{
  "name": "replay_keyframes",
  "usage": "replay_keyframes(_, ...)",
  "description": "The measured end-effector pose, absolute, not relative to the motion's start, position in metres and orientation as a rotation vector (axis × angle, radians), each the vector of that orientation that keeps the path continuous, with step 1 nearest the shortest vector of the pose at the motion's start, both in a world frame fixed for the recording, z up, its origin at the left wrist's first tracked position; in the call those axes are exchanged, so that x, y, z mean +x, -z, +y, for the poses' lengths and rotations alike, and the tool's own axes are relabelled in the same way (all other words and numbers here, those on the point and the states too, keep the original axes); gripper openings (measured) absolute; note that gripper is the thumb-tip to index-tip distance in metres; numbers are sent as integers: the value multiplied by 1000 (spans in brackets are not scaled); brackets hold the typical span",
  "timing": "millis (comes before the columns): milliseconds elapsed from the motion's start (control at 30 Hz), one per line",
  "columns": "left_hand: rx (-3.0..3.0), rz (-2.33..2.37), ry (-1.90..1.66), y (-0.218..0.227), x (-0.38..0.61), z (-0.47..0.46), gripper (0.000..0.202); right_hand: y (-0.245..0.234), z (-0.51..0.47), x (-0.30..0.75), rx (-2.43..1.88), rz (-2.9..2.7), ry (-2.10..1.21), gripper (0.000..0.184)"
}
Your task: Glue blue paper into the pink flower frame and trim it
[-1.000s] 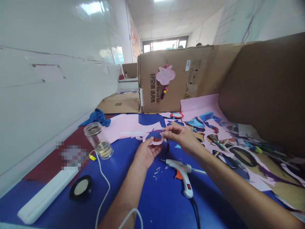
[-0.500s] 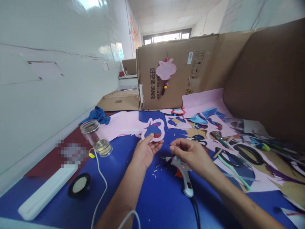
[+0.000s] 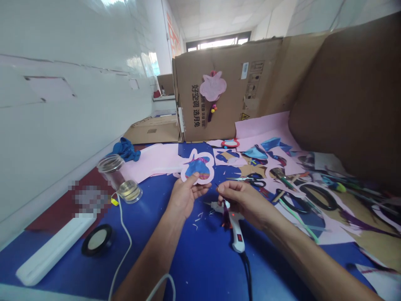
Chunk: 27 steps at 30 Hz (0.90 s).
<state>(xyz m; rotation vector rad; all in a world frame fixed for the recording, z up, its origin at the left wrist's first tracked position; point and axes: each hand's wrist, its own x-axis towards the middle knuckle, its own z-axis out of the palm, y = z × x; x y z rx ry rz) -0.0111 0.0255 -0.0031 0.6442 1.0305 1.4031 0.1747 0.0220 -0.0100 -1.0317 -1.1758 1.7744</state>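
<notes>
My left hand (image 3: 184, 194) is closed on the lower edge of a pink paper cutout (image 3: 208, 175) with a blue and magenta middle, thumb in front and fingers behind. To its right, my right hand (image 3: 241, 196) pinches a thin dark cord between thumb and fingertips. A dark purple tassel (image 3: 225, 215) hangs below these fingers. Just beneath that hand, a white hot glue gun (image 3: 237, 236) lies on the blue table with a small red light lit, its nozzle pointing left. Part of its body is hidden behind the tassel and hand.
Scissors (image 3: 257, 180), black tape rolls and paper scraps crowd the right side. At left stand a glass jar (image 3: 109, 167), a black round roll (image 3: 97, 240) and a long white device (image 3: 56, 248) with a cable. A pink ornament (image 3: 213, 87) hangs on the cardboard (image 3: 266, 108) behind.
The cutout has tilted so more of its blue middle faces me. My right hand has shifted slightly, and the tassel now shows below it. The view has moved a little to the right.
</notes>
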Motion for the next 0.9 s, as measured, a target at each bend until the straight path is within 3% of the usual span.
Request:
replay_keyframes(100,615,1044,-1404,3,-11,26,14,1,27,185,-954,-1137,-1714,38)
replay_keyframes(167,600,1049,-1395,3,-12,27,14,-5,33,197,-998,-1234,-1470,38)
replay_keyframes(267,571,1055,-1379,5,-12,28,15,-5,46,215,-1191,-1498,-994,28)
replay_keyframes(467,523,1074,-1373,11,-9,28,11,18,54,210,-1172,-1837,-599,16)
replay_keyframes(900,502,1074,-1403,13,-2,27,10,27,38,190,-1089,-2012,-315,11)
